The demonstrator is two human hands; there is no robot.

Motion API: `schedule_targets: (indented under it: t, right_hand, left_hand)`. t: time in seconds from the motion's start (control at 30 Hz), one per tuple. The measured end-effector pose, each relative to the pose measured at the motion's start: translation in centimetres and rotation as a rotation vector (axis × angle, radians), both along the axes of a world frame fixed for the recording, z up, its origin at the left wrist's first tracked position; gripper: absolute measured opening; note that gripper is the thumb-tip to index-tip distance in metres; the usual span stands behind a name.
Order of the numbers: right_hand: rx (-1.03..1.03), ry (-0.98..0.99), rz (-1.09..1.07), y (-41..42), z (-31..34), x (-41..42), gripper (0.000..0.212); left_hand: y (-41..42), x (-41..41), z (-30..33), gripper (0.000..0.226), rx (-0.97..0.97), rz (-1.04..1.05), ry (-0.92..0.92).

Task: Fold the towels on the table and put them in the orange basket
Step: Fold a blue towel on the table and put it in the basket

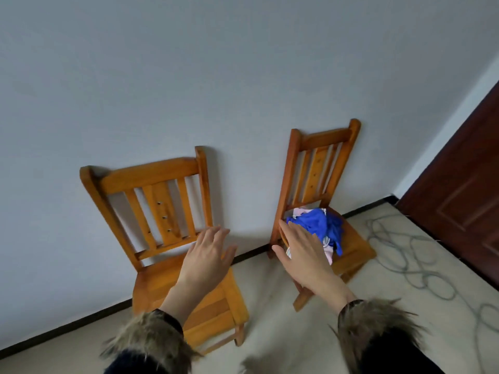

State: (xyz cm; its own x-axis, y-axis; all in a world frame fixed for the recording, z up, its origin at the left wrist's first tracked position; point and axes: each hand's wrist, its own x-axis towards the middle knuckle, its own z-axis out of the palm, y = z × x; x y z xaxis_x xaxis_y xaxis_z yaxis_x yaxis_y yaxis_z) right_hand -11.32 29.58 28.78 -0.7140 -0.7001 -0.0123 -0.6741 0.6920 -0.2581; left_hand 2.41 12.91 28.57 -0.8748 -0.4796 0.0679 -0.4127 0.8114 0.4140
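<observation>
While unheld, towels (318, 228) beyond right fingertips (286, 225).

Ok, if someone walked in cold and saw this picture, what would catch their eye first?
Probably the bright blue cloth heaped with a pale pink one on the seat of the right-hand wooden chair by the wall. Next, the two bare hands stretched forward with straight fingers: the right hand in front of that heap, the left hand over the left chair.
</observation>
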Motion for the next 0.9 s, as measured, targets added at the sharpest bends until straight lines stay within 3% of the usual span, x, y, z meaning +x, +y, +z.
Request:
schedule_targets:
  t: [0.47, 0.9]
  right_hand:
    - [0.114, -0.197, -0.364, 7.3, -5.9, -20.5, 0.057]
    - [0.178, -0.391, -0.217, 9.3, -16.1, -41.8, 0.054]
  left_hand:
    - [3.9, -26.9, -6.6, 0.045, 0.083, -0.367, -0.226]
    - [8.2, -45.8, -17.0, 0.046, 0.263, -0.189, -0.532]
